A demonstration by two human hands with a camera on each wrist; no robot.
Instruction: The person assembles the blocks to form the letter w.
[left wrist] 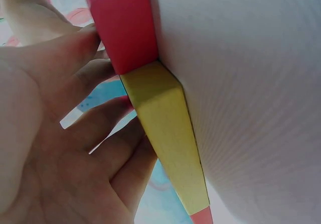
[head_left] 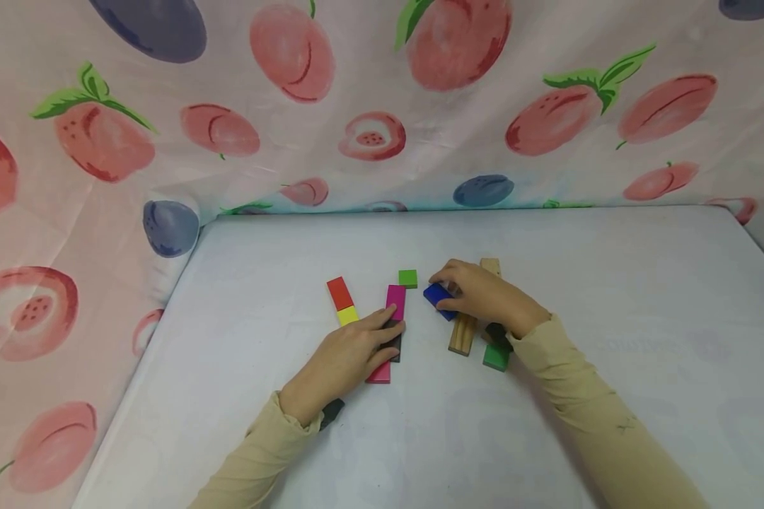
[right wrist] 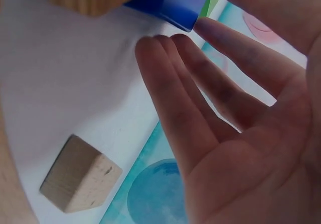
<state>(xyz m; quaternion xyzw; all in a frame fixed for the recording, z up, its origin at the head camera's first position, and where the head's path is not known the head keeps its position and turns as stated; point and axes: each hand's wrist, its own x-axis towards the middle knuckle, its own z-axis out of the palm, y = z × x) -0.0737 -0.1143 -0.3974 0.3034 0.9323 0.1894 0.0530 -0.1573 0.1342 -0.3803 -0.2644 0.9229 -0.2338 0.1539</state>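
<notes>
Only left wrist shows the yellow block [left wrist: 173, 146] end to end.

Person wears plain tan long sleeves: left sleeve [head_left: 255, 449] and right sleeve [head_left: 588, 396], both wrinkled, bunched at wrists. Small dark mark [head_left: 625, 427] on right forearm fabric. Black left wrist camera [head_left: 333, 411], angular; dark right wrist camera [head_left: 498, 336], partly hidden.

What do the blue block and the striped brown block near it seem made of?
Blue block: probably painted wood, judging by its opaque, smooth, slightly shiny colour; plastic can't be ruled out, since no grain shows.
Striped brown block: most likely unpainted wood, given the dark grain lines; any varnish is unclear.
</notes>
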